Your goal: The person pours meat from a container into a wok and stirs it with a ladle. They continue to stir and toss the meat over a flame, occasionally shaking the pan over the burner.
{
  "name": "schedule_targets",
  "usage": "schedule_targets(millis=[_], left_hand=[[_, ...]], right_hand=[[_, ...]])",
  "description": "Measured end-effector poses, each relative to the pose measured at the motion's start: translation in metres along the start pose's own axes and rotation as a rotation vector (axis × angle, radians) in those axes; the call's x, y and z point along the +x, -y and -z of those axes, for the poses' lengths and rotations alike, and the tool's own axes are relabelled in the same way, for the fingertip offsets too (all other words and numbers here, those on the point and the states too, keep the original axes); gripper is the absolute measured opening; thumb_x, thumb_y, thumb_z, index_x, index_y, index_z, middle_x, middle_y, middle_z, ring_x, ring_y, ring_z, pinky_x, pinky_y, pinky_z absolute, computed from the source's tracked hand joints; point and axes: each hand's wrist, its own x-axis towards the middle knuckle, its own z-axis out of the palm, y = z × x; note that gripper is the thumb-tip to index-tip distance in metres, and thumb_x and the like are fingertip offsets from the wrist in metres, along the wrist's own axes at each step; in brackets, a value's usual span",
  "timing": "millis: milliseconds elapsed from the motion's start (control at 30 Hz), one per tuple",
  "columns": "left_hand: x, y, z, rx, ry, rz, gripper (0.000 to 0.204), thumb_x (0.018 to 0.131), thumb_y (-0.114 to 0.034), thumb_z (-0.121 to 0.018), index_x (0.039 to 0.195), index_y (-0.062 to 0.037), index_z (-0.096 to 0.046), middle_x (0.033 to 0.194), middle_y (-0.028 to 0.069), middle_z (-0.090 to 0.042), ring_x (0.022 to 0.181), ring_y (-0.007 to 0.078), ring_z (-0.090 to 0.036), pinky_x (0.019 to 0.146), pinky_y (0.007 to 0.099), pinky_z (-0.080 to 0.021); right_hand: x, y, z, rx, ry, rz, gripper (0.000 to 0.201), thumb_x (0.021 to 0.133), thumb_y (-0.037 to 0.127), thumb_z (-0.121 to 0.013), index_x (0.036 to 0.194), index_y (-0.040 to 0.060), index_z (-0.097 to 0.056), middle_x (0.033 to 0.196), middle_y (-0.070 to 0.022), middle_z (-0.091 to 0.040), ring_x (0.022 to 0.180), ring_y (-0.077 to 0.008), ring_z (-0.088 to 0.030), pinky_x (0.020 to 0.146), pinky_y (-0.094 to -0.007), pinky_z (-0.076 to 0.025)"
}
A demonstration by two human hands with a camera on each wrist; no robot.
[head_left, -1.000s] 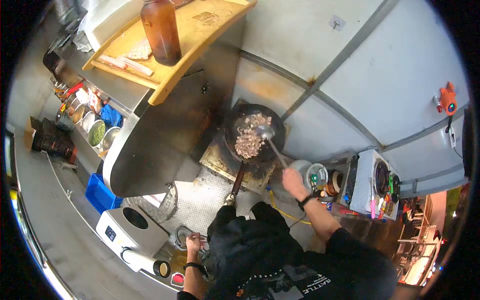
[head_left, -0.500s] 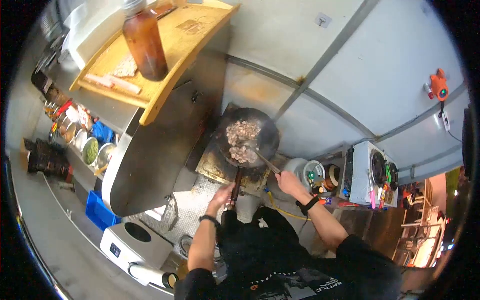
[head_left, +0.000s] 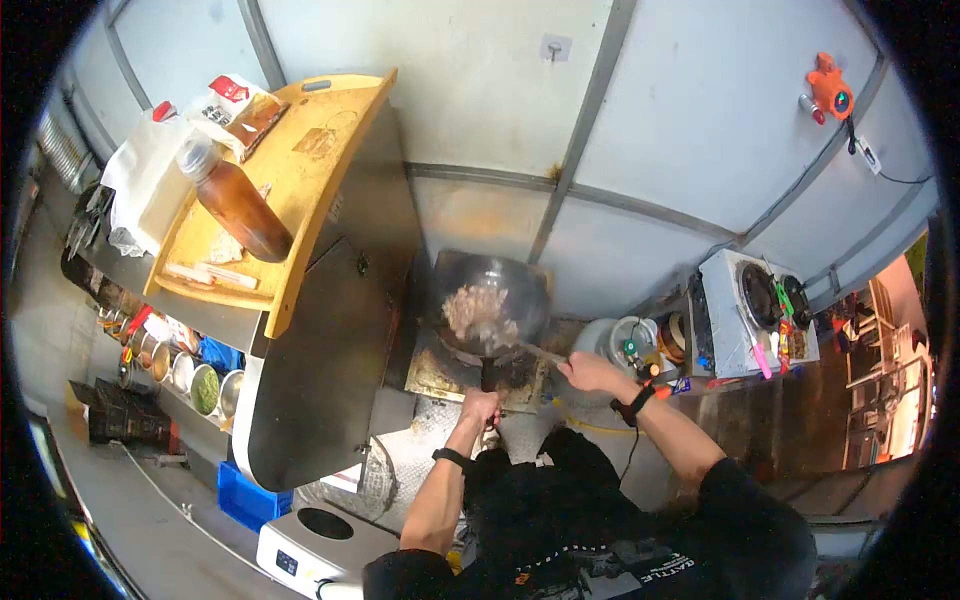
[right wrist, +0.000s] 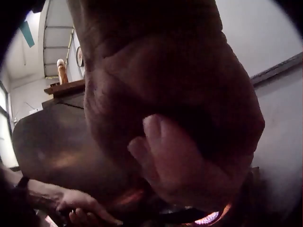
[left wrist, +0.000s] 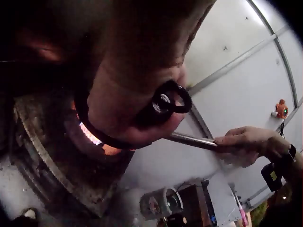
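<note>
In the head view a dark wok (head_left: 530, 302) sits over a burner, with chopped meat (head_left: 468, 308) in it, blurred by motion. My left hand (head_left: 481, 407) grips the wok's handle (head_left: 488, 375). From the left wrist, the handle's end ring (left wrist: 180, 100) pokes out of the curled fist. My right hand (head_left: 597, 374) holds a metal ladle (head_left: 540, 352) by its shaft, and the ladle's bowl is down in the wok at the meat. In the right wrist view the curled fingers (right wrist: 173, 153) fill the middle and hide most of the ladle.
Flame (left wrist: 90, 135) glows beneath the wok. A steel panel (head_left: 320, 370) stands to the left, below a yellow wooden tray (head_left: 340, 150) with a brown bottle (head_left: 243, 210). At right are a gas cylinder (head_left: 598, 338) and a two-burner stove (head_left: 740, 320).
My left hand has come up from low on the left and taken hold of the wok handle. The ladle has moved from the wok's right side to its near side. The head view has shifted.
</note>
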Motion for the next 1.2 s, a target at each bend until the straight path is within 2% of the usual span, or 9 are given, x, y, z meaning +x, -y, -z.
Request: schedule_targets(millis=[167, 233, 500, 633, 767, 833, 967, 1100, 1200], left_hand=[[-0.119, 0.023, 0.017, 0.211, 0.023, -0.106, 0.041, 0.084, -0.029, -0.070, 0.061, 0.0012, -0.056, 0.049, 0.0087, -0.055, 0.038, 0.0186, -0.052, 0.039, 0.0360, -0.041], [-0.104, 0.047, 0.026, 0.132, 0.098, -0.110, 0.042, 0.087, -0.033, -0.067, 0.066, 0.0015, -0.058, 0.049, 0.0094, -0.056, 0.037, 0.0182, -0.052, 0.041, 0.0354, -0.041], [-0.049, -0.052, 0.003, 0.059, 0.101, -0.090, 0.032, 0.085, -0.017, -0.068, 0.061, -0.0007, -0.055, 0.050, 0.0054, -0.052, 0.040, 0.0168, -0.050, 0.039, 0.0329, -0.039], [-0.071, -0.023, 0.008, 0.338, 0.044, -0.328, 0.035, 0.087, -0.021, -0.065, 0.062, 0.0024, -0.056, 0.050, 0.0074, -0.055, 0.040, 0.0191, -0.055, 0.041, 0.0360, -0.042], [-0.119, 0.013, 0.022, 0.314, 0.050, -0.166, 0.034, 0.085, -0.019, -0.064, 0.061, 0.0028, -0.057, 0.049, 0.0102, -0.056, 0.037, 0.0216, -0.054, 0.039, 0.0369, -0.041], [-0.076, 0.012, 0.019, 0.487, 0.085, -0.160, 0.032, 0.084, -0.016, -0.065, 0.060, 0.0033, -0.056, 0.051, 0.0103, -0.056, 0.037, 0.0212, -0.053, 0.038, 0.0363, -0.040], [-0.064, -0.049, -0.004, 0.285, 0.061, -0.148, 0.035, 0.085, -0.019, -0.066, 0.059, 0.0023, -0.055, 0.049, 0.0090, -0.054, 0.038, 0.0189, -0.052, 0.038, 0.0354, -0.039], [-0.064, -0.003, 0.001, 0.312, 0.077, -0.341, 0.038, 0.084, -0.025, -0.068, 0.060, 0.0020, -0.058, 0.045, 0.0092, -0.053, 0.037, 0.0216, -0.054, 0.039, 0.0366, -0.042], [-0.103, 0.022, 0.014, 0.339, 0.042, -0.146, 0.036, 0.083, -0.023, -0.069, 0.058, 0.0009, -0.058, 0.047, 0.0097, -0.054, 0.037, 0.0207, -0.054, 0.037, 0.0370, -0.039]], right_hand=[[-0.044, 0.016, 0.038, 0.084, -0.167, 0.037, 0.050, 0.097, 0.036, -0.047, 0.079, -0.0087, -0.062, 0.077, -0.0320, -0.060, 0.074, -0.0482, -0.061, 0.067, -0.0520, -0.048], [-0.059, 0.005, 0.062, 0.081, -0.185, 0.106, 0.050, 0.097, 0.036, -0.047, 0.079, -0.0082, -0.062, 0.075, -0.0313, -0.060, 0.072, -0.0474, -0.061, 0.066, -0.0521, -0.048], [-0.053, 0.001, 0.067, -0.110, 0.020, 0.003, 0.055, 0.096, 0.040, -0.050, 0.079, -0.0101, -0.064, 0.081, -0.0314, -0.063, 0.079, -0.0480, -0.063, 0.071, -0.0533, -0.049], [-0.040, -0.007, 0.036, -0.019, -0.146, -0.060, 0.052, 0.096, 0.037, -0.050, 0.081, -0.0103, -0.065, 0.085, -0.0319, -0.064, 0.084, -0.0474, -0.063, 0.077, -0.0534, -0.049], [-0.080, -0.015, 0.029, -0.042, -0.380, 0.207, 0.047, 0.096, 0.035, -0.052, 0.076, -0.0073, -0.061, 0.074, -0.0315, -0.061, 0.076, -0.0458, -0.063, 0.069, -0.0521, -0.048], [-0.078, -0.019, 0.027, 0.039, -0.118, 0.002, 0.049, 0.097, 0.037, -0.051, 0.079, -0.0078, -0.062, 0.077, -0.0310, -0.062, 0.077, -0.0468, -0.062, 0.069, -0.0521, -0.048], [-0.050, -0.009, 0.025, -0.045, -0.076, -0.039, 0.049, 0.097, 0.037, -0.049, 0.083, -0.0072, -0.065, 0.083, -0.0316, -0.063, 0.083, -0.0494, -0.061, 0.075, -0.0539, -0.049], [-0.025, -0.029, 0.001, 0.007, -0.205, 0.022, 0.047, 0.097, 0.037, -0.050, 0.086, -0.0053, -0.067, 0.083, -0.0300, -0.064, 0.082, -0.0487, -0.062, 0.074, -0.0534, -0.049], [-0.052, -0.041, 0.015, 0.036, -0.185, 0.024, 0.046, 0.096, 0.037, -0.050, 0.089, -0.0047, -0.067, 0.083, -0.0292, -0.064, 0.082, -0.0485, -0.062, 0.074, -0.0528, -0.049]])
